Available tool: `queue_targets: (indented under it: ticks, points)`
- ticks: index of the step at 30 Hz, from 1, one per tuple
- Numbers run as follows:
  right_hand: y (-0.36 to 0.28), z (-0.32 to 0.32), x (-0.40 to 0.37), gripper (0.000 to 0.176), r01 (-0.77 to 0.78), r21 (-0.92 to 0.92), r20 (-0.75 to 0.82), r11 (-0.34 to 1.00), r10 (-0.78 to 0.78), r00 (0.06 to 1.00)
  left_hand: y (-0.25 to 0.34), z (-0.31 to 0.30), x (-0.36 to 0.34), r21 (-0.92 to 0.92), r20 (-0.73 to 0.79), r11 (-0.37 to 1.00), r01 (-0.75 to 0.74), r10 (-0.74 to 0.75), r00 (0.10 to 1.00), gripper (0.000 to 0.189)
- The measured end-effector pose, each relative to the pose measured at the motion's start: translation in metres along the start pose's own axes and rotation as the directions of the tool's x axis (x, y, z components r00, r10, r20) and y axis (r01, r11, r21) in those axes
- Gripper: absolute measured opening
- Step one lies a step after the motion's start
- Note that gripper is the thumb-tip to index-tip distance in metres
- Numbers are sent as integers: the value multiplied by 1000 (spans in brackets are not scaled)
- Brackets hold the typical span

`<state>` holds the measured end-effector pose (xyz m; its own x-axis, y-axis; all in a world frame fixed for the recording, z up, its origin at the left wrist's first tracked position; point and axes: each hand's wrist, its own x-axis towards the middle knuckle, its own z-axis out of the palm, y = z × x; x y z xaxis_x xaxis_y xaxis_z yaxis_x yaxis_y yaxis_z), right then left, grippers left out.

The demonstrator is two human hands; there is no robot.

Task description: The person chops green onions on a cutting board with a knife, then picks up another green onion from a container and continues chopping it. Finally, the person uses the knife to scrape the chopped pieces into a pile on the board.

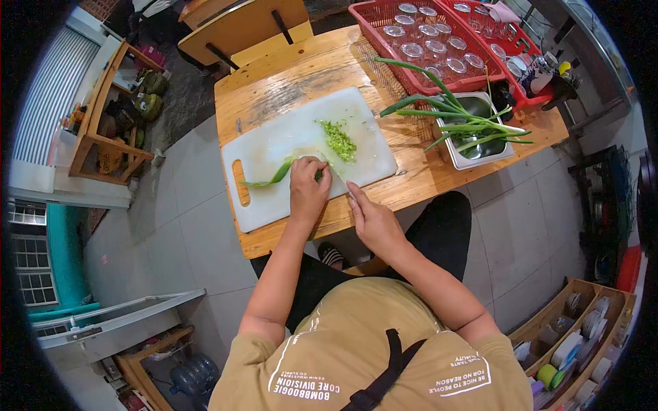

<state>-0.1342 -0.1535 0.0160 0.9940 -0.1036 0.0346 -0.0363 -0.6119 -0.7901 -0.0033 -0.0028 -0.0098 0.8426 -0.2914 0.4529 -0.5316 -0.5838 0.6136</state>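
Note:
On the white cutting board, my left hand is closed around a green onion, whose leafy end sticks out to the left. My right hand grips a knife by its handle, the thin blade pointing up beside my left fingers. A small heap of chopped green onion lies on the board just beyond the blade. Long whole green onions rest across a metal container to the right of the board. My fingers partly hide the cut end of the held piece.
A red basket of upturned glasses stands at the table's back right, with another red basket of glasses and utensils beside it. The wooden table ends close to my lap. A chair is at the far side.

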Motion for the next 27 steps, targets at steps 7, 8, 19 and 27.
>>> queue_targets:
  ticks: [7,8,19,27]
  points:
    - [2,7,4,47,3,-50,24,999,-2,1000,-3,0,1,-6,14,1000,-20,20,1000,10]
    - [2,8,10,47,-1,-47,25,999,2,1000,-3,0,2,-8,9,1000,-19,20,1000,9]
    - [-8,4,-6,46,-29,-140,41,990,35,999,-5,1,-2,-85,-14,996,3,-4,1000,8]
    - [6,20,20,48,25,-29,-44,999,-26,999,-5,0,-1,-58,-16,998,5,-6,1000,10]
